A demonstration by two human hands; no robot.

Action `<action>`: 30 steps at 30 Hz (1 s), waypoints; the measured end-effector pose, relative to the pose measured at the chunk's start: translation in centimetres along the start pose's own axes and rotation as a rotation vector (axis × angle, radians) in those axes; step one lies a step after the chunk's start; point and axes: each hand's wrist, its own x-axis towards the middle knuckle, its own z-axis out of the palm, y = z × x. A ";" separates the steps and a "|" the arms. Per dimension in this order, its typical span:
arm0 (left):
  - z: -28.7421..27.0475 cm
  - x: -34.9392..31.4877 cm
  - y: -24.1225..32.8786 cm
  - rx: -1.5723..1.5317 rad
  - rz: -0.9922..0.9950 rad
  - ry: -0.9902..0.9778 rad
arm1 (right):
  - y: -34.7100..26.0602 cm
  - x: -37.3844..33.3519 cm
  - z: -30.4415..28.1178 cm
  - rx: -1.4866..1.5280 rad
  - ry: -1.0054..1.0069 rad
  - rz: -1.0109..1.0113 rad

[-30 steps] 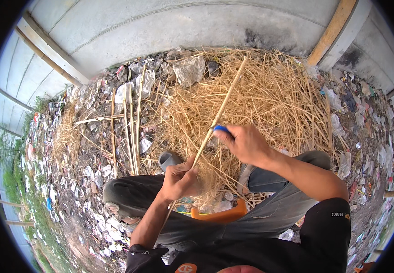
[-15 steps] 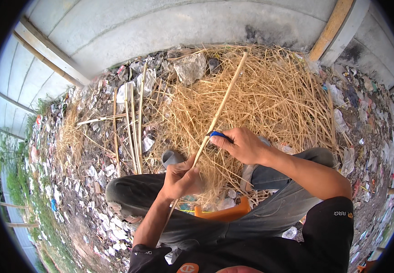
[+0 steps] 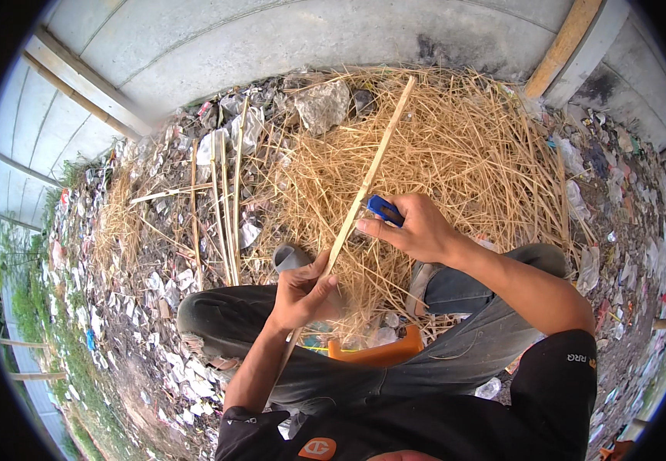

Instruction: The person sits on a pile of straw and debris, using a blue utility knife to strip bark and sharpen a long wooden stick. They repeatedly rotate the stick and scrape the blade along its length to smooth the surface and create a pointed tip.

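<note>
Gripping a long pale strip [image 3: 377, 160] and a blue tool [image 3: 385, 210] above straw-like shavings [image 3: 479, 161].
Cannot make out the tool's working end, nor the strip's lower tip, lost beside the left forearm [image 3: 260, 365]. With left hand [image 3: 300, 300] wrapped closed around the strip, fingertips partly hidden, slanting it up and away. With right hand [image 3: 423, 230] folded around the tool, just beside the strip, thumb extended; cannot tell whether touching.
</note>
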 end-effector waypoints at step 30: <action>0.5 0.6 -0.7 0.114 -0.006 -0.079 | -2.0 -2.5 0.3 0.217 -0.790 -0.036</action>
